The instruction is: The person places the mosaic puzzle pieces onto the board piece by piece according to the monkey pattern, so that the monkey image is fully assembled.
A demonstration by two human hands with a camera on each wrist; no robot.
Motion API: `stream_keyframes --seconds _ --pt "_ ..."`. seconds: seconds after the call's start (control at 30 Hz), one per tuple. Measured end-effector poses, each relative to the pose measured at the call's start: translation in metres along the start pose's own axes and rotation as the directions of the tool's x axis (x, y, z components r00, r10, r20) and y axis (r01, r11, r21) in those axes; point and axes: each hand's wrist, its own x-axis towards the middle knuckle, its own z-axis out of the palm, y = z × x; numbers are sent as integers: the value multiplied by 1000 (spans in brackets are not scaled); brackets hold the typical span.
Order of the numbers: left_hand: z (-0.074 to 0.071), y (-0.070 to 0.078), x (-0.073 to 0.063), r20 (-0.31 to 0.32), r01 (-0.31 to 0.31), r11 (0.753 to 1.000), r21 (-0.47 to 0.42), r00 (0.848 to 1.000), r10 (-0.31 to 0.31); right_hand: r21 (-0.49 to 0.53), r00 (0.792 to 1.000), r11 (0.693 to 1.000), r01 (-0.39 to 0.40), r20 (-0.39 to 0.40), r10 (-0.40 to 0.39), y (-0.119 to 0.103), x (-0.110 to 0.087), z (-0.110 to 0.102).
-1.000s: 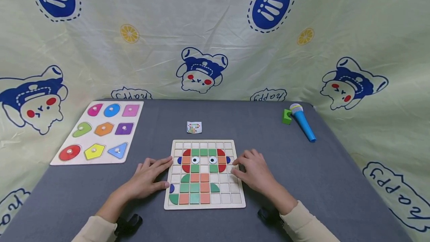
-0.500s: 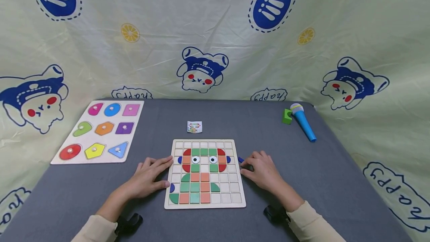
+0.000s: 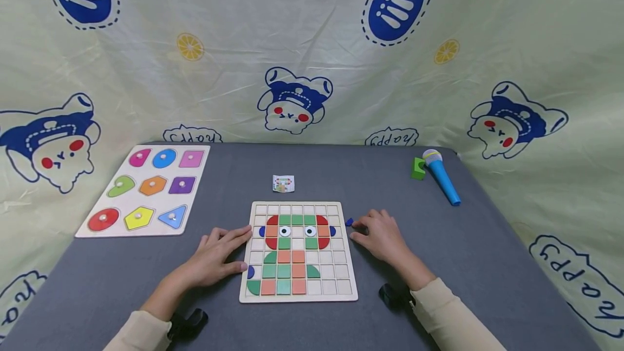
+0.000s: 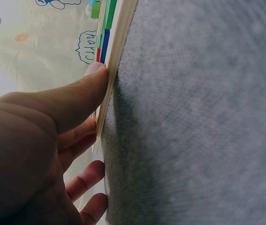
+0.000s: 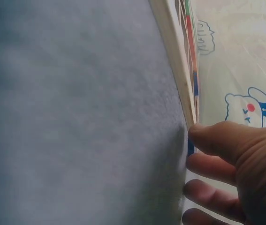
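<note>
A white gridded mosaic board [image 3: 329, 288] holds coloured tiles laid as a figure with two eye tiles [image 3: 285, 231]. My left hand [image 3: 214, 259] rests along its left edge, fingertips and thumb at the rim; in the left wrist view the thumb [image 4: 83, 96] lies against the board's side. Beyond the board's right edge, my right hand [image 3: 382, 234] is low over the table with bent fingers. A small blue tile [image 3: 349, 222] shows at its fingertips; in the right wrist view this blue tile [image 5: 191, 148] appears between thumb and index finger, partly hidden by them.
A knobbed shape puzzle [image 3: 190, 191] lies at the back left. A small picture card [image 3: 283, 183] sits behind the board. At the back right are a green block [image 3: 417, 169] and a blue toy microphone [image 3: 442, 180]. A printed curtain [image 3: 219, 96] hangs behind the table.
My right hand has drawn back from the board's right edge to the table beside it, and the blue tile has come into view at its fingertips. My left hand stays in place.
</note>
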Motion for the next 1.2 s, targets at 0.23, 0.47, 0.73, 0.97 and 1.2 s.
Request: stream_keyframes --seconds 0.23,0.47,0.73,0.97,1.2 --pt "1 -1 0 2 4 1000 3 1000 -4 6 1000 1000 -16 9 16 1 16 4" --pt "2 0 0 -2 2 1000 8 1000 -2 21 1000 999 -28 11 28 -2 24 5" --pt "1 -1 0 -5 2 1000 5 1000 -2 29 999 999 -22 25 22 -1 28 5" --pt "0 -1 -1 -12 -8 1000 10 1000 8 37 1000 999 -8 17 8 0 29 5" --pt "0 -1 0 -10 -12 1000 8 1000 13 61 1000 998 -13 0 13 2 25 5"
